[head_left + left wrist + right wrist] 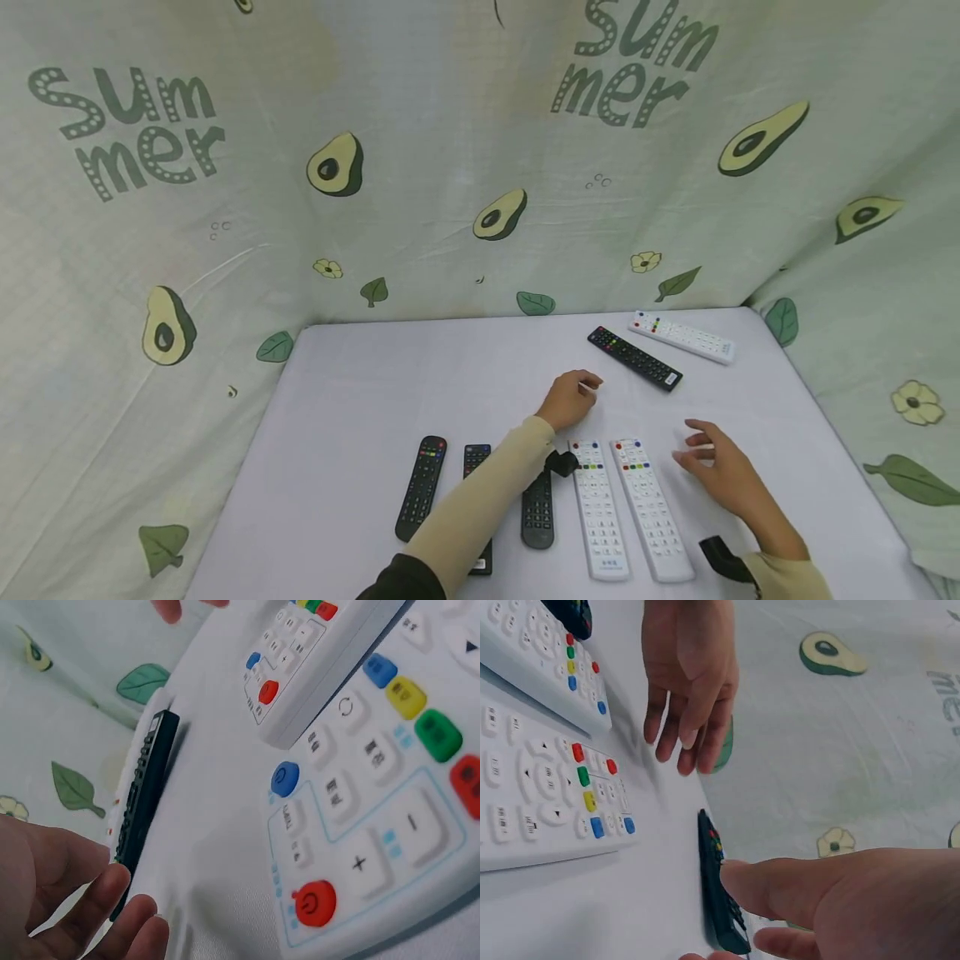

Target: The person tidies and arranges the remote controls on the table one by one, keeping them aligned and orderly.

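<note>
In the head view my left hand (570, 398) hovers over the table with loosely bent fingers, holding nothing. It is just beyond the top ends of a white remote control (600, 517) and a dark grey remote control (537, 510). My right hand (720, 471), fingers apart and holding nothing, is to the right of a second white remote control (651, 512). Farther back, a black remote control (636, 358) lies at a slant in front of another white remote control (681, 336). The right wrist view shows the left hand (690, 682) hanging fingers-down.
Left of the front white remotes lie a black remote control (422, 487) and another black remote control (477, 458), the latter partly hidden under my left sleeve (480, 500). A white cloth covers the table (352, 383). Avocado-printed fabric (420, 108) hangs behind and at the sides.
</note>
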Available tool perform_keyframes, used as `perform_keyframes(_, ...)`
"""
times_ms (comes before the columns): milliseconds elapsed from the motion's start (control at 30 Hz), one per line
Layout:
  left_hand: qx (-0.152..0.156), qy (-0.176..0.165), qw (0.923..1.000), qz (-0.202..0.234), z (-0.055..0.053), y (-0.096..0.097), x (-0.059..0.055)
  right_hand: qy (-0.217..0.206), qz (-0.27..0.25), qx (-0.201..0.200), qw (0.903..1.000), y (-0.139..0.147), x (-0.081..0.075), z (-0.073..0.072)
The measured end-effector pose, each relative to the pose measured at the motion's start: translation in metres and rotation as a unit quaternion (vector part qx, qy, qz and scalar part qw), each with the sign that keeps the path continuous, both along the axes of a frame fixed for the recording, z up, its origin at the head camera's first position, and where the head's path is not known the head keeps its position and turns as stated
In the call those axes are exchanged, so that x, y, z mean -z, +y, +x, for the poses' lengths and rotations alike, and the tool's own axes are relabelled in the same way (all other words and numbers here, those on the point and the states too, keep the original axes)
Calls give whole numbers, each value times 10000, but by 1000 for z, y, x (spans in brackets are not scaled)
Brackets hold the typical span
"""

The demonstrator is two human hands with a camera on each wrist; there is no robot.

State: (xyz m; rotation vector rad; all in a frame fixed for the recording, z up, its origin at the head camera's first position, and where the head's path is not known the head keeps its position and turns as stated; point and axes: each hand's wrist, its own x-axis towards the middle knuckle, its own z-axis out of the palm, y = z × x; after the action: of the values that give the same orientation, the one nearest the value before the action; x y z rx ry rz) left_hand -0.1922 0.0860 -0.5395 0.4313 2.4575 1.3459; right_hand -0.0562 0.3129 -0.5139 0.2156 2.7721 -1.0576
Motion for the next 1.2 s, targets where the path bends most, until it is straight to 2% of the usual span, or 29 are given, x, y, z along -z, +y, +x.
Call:
perform_keyframes(267,-613,-311,9972,278,-12,-2,-2,-185,-653,499,9964,11,3,-49)
perform_keyframes(533,-805,-372,9956,309,-24,-3,-5,-98,-921,728,9930,21,15,-83)
perform_keyframes(667,-800,-411,9956,261,-32,-3,-2,-205,-991,816,9915,23,20,-94)
perform_keyframes(767,-806,-437,9954,289,-36,-2,0,-209,-928,738,9927,24,21,-99)
perform_keyframes(1033,-917,-659,9930,342,-44,5,3,281,-350,379,9983,27,28,-111)
perform_keyframes(1200,-881,-708,9928,405,-46,5,5,327,-186,368,9986,28,31,-114)
